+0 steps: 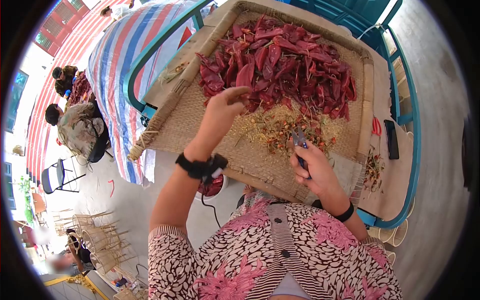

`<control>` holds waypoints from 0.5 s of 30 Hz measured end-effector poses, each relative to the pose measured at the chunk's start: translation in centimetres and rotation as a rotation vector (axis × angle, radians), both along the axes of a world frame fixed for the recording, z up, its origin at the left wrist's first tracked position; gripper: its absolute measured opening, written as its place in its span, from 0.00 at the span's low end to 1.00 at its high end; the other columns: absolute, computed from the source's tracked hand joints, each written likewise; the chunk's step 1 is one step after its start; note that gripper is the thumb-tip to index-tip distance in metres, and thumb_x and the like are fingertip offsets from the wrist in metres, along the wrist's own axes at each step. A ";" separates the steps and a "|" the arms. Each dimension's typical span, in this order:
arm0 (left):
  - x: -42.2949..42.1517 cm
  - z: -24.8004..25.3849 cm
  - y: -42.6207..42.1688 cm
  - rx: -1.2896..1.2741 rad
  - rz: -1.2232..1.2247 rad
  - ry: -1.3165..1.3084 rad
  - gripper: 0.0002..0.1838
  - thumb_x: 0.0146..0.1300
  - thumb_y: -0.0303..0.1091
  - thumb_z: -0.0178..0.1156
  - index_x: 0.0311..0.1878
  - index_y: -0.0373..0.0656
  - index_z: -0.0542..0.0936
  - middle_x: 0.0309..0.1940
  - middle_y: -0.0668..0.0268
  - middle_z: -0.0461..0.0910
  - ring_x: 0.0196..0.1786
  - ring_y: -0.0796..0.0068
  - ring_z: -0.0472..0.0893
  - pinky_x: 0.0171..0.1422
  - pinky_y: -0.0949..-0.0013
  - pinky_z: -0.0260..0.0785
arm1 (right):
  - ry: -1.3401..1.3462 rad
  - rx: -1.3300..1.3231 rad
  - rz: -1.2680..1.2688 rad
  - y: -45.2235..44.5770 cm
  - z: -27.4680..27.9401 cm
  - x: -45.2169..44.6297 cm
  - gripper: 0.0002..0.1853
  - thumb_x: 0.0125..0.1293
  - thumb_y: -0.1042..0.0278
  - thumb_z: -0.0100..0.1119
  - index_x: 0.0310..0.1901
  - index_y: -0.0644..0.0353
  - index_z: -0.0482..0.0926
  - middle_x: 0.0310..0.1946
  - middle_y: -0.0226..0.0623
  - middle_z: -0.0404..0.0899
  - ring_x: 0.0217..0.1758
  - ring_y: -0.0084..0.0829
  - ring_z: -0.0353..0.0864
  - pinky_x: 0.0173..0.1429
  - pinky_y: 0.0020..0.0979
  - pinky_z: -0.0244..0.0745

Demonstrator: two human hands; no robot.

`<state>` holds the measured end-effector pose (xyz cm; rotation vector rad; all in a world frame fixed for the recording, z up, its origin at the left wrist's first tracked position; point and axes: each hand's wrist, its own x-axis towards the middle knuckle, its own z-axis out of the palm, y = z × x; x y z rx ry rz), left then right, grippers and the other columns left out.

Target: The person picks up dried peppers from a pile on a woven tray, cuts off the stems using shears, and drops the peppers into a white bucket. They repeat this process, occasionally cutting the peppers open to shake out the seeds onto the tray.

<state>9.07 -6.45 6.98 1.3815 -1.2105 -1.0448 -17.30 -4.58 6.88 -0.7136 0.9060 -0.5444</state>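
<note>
Dried red chilies [280,62] lie heaped on the far part of a woven tray [172,127]. My left hand [225,112] is at the heap's near left edge, fingers bent; whether they pinch anything is hidden. In my right hand [315,167] are small snips [300,140], their blades pointing up over the tray. Between the hands, cut stems and seeds [280,131] are scattered on the weave, just below the heap.
Red-handled scissors [376,126] and a black phone [391,140] lie right of the tray, inside a teal frame [414,150]. A bucket [215,187] holding chilies stands below the tray. People [82,127], a folding chair [57,175] and wicker chairs [100,240] are at left.
</note>
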 end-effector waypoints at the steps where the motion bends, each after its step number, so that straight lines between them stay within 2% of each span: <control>1: -0.6 0.2 1.2 -0.009 -0.021 0.153 0.23 0.59 0.22 0.56 0.60 0.34 0.74 0.48 0.63 0.80 0.49 0.78 0.78 0.54 0.73 0.69 | 0.021 -0.035 0.012 0.1 0.1 0.1 0.15 0.75 0.62 0.44 0.58 0.58 0.69 0.24 0.27 0.72 0.14 0.13 0.60 0.18 0.21 0.58; 4: -2.8 0.0 3.9 -0.003 0.022 0.176 0.23 0.60 0.21 0.57 0.61 0.33 0.73 0.49 0.63 0.80 0.51 0.77 0.78 0.54 0.73 0.69 | 0.199 -0.327 0.147 0.6 1.6 0.4 0.19 0.76 0.56 0.44 0.58 0.61 0.69 0.23 0.27 0.70 0.17 0.14 0.60 0.21 0.22 0.59; 5: -3.4 -0.1 4.7 0.035 0.072 0.124 0.20 0.62 0.22 0.58 0.59 0.33 0.74 0.47 0.65 0.80 0.51 0.78 0.78 0.54 0.74 0.69 | 0.243 -0.459 0.170 0.7 1.2 0.4 0.20 0.76 0.55 0.44 0.58 0.62 0.70 0.24 0.29 0.71 0.20 0.16 0.65 0.24 0.23 0.63; 7: -4.6 -0.5 5.9 0.032 0.120 0.207 0.18 0.63 0.23 0.60 0.57 0.34 0.75 0.47 0.65 0.79 0.51 0.80 0.77 0.52 0.75 0.69 | 0.331 -0.723 0.213 0.7 0.1 0.5 0.21 0.75 0.52 0.44 0.56 0.62 0.72 0.26 0.32 0.75 0.25 0.20 0.73 0.30 0.26 0.70; 8: -5.0 -0.7 6.5 0.032 0.144 0.249 0.17 0.63 0.23 0.61 0.56 0.34 0.75 0.48 0.65 0.79 0.51 0.81 0.77 0.51 0.76 0.69 | 0.371 -0.792 0.208 0.8 0.0 0.5 0.21 0.75 0.52 0.45 0.56 0.62 0.73 0.29 0.35 0.77 0.28 0.23 0.76 0.33 0.27 0.72; 11: -5.3 -1.6 7.9 -0.157 0.134 -0.022 0.16 0.62 0.22 0.63 0.54 0.35 0.76 0.49 0.64 0.77 0.48 0.83 0.77 0.49 0.78 0.68 | 0.487 -0.988 0.203 1.2 0.9 0.7 0.22 0.72 0.52 0.50 0.56 0.62 0.75 0.36 0.41 0.81 0.36 0.32 0.81 0.41 0.30 0.76; 14: -5.8 -1.4 8.8 -0.242 0.187 -0.006 0.16 0.61 0.20 0.62 0.52 0.36 0.76 0.56 0.61 0.75 0.43 0.82 0.77 0.44 0.78 0.70 | 0.557 -1.156 0.195 1.7 1.8 0.7 0.21 0.68 0.56 0.56 0.56 0.61 0.76 0.41 0.44 0.82 0.38 0.37 0.83 0.43 0.32 0.77; 15: -5.9 -1.5 9.0 -0.239 0.156 0.140 0.15 0.61 0.20 0.63 0.52 0.35 0.76 0.56 0.60 0.74 0.46 0.81 0.77 0.45 0.78 0.71 | 0.556 -1.211 0.177 1.8 1.9 0.8 0.20 0.67 0.57 0.58 0.56 0.60 0.77 0.42 0.45 0.82 0.37 0.38 0.83 0.42 0.31 0.77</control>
